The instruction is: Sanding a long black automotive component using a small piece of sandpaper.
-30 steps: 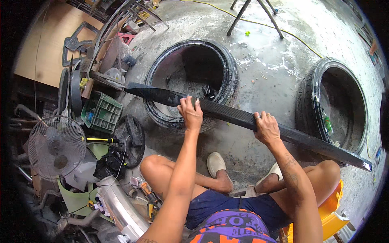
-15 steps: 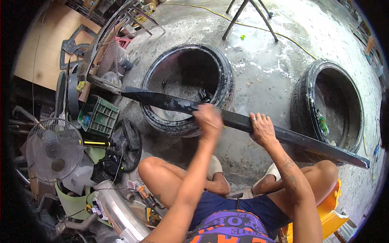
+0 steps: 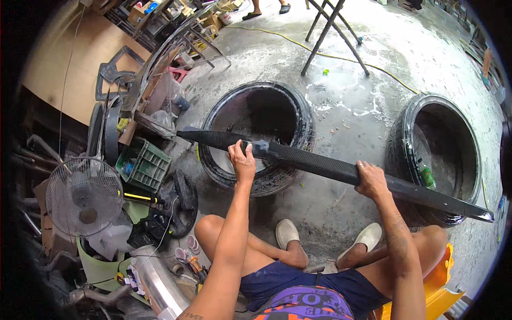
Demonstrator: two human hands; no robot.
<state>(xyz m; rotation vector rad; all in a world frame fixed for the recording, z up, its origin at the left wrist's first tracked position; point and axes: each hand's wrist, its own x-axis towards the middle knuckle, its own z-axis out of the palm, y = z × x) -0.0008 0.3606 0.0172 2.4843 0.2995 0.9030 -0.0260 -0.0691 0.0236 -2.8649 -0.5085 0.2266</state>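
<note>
A long black carbon-fibre strip (image 3: pixel 314 158), pointed at its left end, spans two tires in front of me. My left hand (image 3: pixel 243 161) is on its left part, fingers bent and thumb in, with a small dark patch between them that I cannot make out. Just right of these fingers is a pale, shiny smudge on the strip. Further right, my right hand (image 3: pixel 372 181) grips the strip, fingers over its far edge. Beneath the left part stands the left tire (image 3: pixel 305 114); beneath the right end is the right tire (image 3: pixel 397 144), with a green bottle (image 3: pixel 426 175) inside.
On the left are a wire-guarded fan (image 3: pixel 84 196), a green crate (image 3: pixel 149 166), a steering wheel (image 3: pixel 186 205) and a silver canister (image 3: pixel 160 282). A dark stand (image 3: pixel 333 34) and a yellow cable (image 3: pixel 290 40) lie beyond. Another person's sandalled feet (image 3: pixel 253 15) show at the top.
My left hand, blurred before, has slid left along the strip and is sharp now. My right hand still grips the strip. The view has shifted, and another person's feet have appeared at the top.
</note>
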